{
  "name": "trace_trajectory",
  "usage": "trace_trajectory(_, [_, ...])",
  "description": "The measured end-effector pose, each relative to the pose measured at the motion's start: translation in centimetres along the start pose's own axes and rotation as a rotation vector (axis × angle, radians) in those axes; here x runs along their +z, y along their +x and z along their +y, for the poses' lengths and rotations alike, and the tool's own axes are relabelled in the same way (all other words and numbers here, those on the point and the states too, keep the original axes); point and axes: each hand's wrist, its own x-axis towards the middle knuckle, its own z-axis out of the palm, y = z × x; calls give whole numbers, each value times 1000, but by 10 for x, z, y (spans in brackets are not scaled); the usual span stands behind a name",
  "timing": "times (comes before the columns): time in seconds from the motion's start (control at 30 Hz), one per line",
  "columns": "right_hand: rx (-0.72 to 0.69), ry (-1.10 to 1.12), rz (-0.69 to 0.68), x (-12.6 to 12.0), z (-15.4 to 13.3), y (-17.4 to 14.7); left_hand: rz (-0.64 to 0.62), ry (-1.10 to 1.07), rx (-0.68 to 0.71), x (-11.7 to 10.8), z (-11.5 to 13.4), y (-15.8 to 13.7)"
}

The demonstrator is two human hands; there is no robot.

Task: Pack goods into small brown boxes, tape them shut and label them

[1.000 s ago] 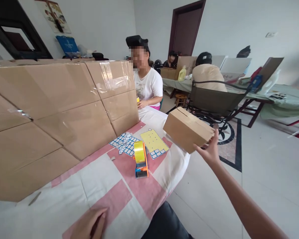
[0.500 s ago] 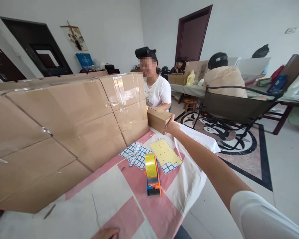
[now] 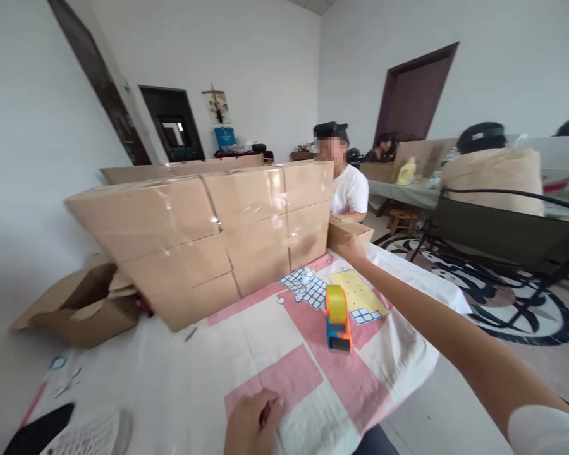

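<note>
Right hand against a small carton at the far right end of the box stack

The right hand (image 3: pixel 354 248) reaches out over the table and touches the near side of a small carton (image 3: pixel 363 234). Whether its fingers are closed around the carton or only pressed to it, I cannot tell. The carton sits at the far right of the table, just beside the right end of a taped stack of boxes (image 3: pixel 260 237) that partly hides it.

The left hand (image 3: pixel 255 417) is low at the near edge, over the pink and white tablecloth (image 3: pixel 180 373). Its fingers are bent inward and nothing shows in them; the palm is hidden, so I cannot tell how tightly it is closed.

Between the hands, a tape dispenser (image 3: pixel 340 336) in orange and blue carries a yellow roll. Just beyond it lie a yellow sheet (image 3: pixel 355 285), with a few blue-edged labels remaining at its near end, and, to the left, a sheet of blue-bordered labels (image 3: pixel 317 297) strewn with loose pieces.

At the left, an open cardboard box (image 3: pixel 97 322) stands near the stack. A person in a white shirt (image 3: pixel 353 189) sits on the far side, behind the carton.
</note>
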Motion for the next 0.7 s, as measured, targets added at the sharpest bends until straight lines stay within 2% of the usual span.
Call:
trace_trajectory(0.1, [-197,-20,-235,33,-57,-34,98,-153,-65,-24,0,-5])
trace_trajectory(0.2, [-446,-15,-472,72,-124,-87,255,-288,-156,-62,-10,-17])
trace_trajectory(0.3, [-640,6,-661,115,-183,-149,443,-330,-279,-115,-21,-35])
trace_trajectory(0.4, [-739,65,-789,165,-238,-199,619,-241,-338,-186,-32,-36])
trace_trajectory(0.5, [-707,121,-862,222,-293,-230,713,-20,-337,-265,-55,2])
trace_trajectory(0.57, [-612,145,-872,260,-328,-244,816,168,-386,-311,-83,45])
trace_trajectory(0.6, [-556,160,-866,278,-345,-250,818,214,-412,-328,-100,68])
trace_trajectory(0.63, [-501,178,-858,294,-360,-254,777,257,-433,-340,-119,89])
trace_trajectory(0.7, [-410,231,-869,321,-385,-260,597,352,-442,-352,-154,123])
